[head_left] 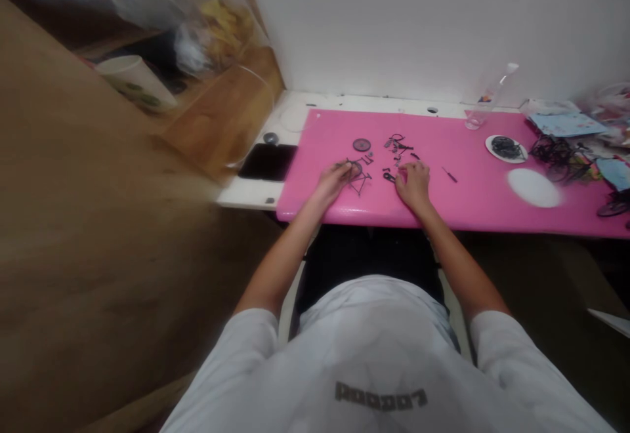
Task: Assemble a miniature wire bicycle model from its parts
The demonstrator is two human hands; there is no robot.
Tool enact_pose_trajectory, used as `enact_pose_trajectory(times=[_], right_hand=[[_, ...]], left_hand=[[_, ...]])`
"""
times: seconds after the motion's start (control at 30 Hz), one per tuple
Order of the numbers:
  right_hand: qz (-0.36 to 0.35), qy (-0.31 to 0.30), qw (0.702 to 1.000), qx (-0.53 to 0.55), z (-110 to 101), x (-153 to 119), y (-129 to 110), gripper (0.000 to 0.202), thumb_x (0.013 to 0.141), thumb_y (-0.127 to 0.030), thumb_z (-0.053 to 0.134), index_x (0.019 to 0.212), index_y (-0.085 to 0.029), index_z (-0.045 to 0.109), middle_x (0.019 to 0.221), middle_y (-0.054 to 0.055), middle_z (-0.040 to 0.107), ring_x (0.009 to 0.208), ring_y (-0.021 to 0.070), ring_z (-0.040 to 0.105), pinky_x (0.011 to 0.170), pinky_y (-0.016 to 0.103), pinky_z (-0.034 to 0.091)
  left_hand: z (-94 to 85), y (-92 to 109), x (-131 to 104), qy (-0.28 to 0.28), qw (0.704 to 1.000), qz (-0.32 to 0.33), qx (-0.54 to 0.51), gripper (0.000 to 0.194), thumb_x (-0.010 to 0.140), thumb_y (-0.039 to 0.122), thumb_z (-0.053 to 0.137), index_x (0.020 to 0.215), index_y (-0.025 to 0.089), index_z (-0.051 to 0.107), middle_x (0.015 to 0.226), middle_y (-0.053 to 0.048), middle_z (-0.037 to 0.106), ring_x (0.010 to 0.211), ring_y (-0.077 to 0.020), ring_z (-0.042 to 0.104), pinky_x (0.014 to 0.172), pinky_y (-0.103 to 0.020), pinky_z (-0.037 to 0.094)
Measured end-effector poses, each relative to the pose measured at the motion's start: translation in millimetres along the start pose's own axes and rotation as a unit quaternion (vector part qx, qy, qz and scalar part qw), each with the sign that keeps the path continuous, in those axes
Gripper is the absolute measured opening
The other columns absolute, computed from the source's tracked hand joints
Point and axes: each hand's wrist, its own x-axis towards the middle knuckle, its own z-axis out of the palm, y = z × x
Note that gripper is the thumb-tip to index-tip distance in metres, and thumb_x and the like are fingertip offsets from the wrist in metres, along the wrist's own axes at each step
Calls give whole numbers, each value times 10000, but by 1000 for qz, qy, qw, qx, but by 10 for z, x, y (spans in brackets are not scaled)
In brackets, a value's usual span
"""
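My left hand (pixel 336 180) is closed on a miniature bicycle frame (pixel 361 182), its fingers on the left end beside a small wheel. The thin dark frame stays just above or on the pink sheet; which, I cannot tell. My right hand (pixel 414 182) rests palm down with curled fingers among small dark parts; whatever its fingertips grip is hidden. A black part (pixel 388 176) lies just left of those fingertips. Further back are a loose spoked wheel (pixel 361 145) and a cluster of dark bicycle parts (pixel 399 144).
A small screwdriver (pixel 449 174) lies right of my right hand on the pink sheet (pixel 457 206). Beyond are a clear bottle (pixel 492 96), a white dish of black rings (pixel 508 149), a white disc (pixel 534 187) and tangled black parts (pixel 554 155). A black flat object (pixel 267 162) lies left.
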Motion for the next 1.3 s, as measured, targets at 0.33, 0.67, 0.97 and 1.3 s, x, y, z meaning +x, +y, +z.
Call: enact_pose_trajectory(times=[0.33,0.67,0.97,1.3], right_hand=[[8,1,1000,-4,-138,111,-65,398,1008,-321,540,1291,-163,771,1415,222,695,1482,442,459,1253,647,414],[-26,-149,981,-120,-23,830,-180,535,1077,-345,496,1528,-134,690,1610,244,621,1552,508,397,1233,677,400],[12,-112,979,-170,144,990,-199,490,1081,-244,436,1481,-75,662,1543,287,628,1466,469,452,1197,629,379],[13,-80,991,-103,204,1020,-136,500,1022,-185,476,1487,-147,659,1513,250,645,1406,450,483,1158,626,431]], left_hand=[[2,-13,2,-13,1000,7,5,111,958,47,821,1005,125,757,931,-78,841,992,-195,843,1228,-442,573],[-28,-56,77,-17,1000,24,3,97,1002,28,747,1008,124,739,896,-66,838,862,-162,827,1154,-418,614],[-17,-68,44,-29,999,32,5,113,973,32,791,1010,123,734,942,-84,842,908,-169,837,1178,-415,603],[19,-32,6,-10,1000,16,3,153,938,25,832,1010,116,733,957,-84,834,957,-171,837,1219,-421,572]])
